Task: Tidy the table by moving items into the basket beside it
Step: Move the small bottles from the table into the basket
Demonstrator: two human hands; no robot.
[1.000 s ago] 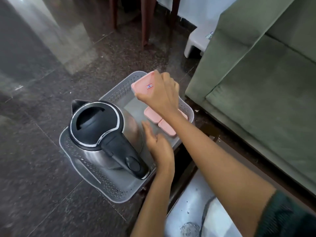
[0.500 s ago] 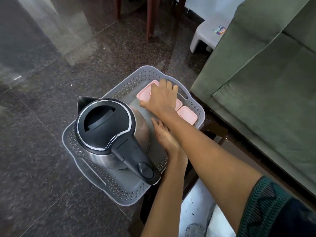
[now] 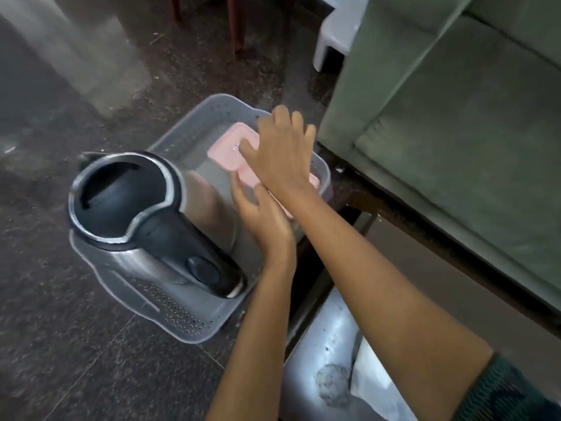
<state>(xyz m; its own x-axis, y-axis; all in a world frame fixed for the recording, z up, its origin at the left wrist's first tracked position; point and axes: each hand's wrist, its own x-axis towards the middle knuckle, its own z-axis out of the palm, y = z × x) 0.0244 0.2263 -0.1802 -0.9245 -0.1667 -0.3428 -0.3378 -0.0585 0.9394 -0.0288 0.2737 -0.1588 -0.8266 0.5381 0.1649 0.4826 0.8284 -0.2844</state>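
The pale pink rectangular plastic container with a rimmed lid is located inside the grey perforated plastic basket, at its far end. A second pink container is seen just beside it, largely covered by the hands. The right hand is laid flat over both containers with fingers spread and relaxed; nothing is gripped. The left hand is held at the near edge of the containers with fingers loosely extended and holding nothing; contact cannot be confirmed.

The near end of the basket is occupied by an upright stainless-steel electric kettle with a black lid and handle.

The basket is set on a dark speckled polished stone floor. A silver metal table surface is visible at the bottom edge, just beside the basket, with a crumpled grey object lying on it. An olive-green upholstered sofa is positioned to the right. A white plastic stool and brown wooden furniture legs are located beyond the basket.
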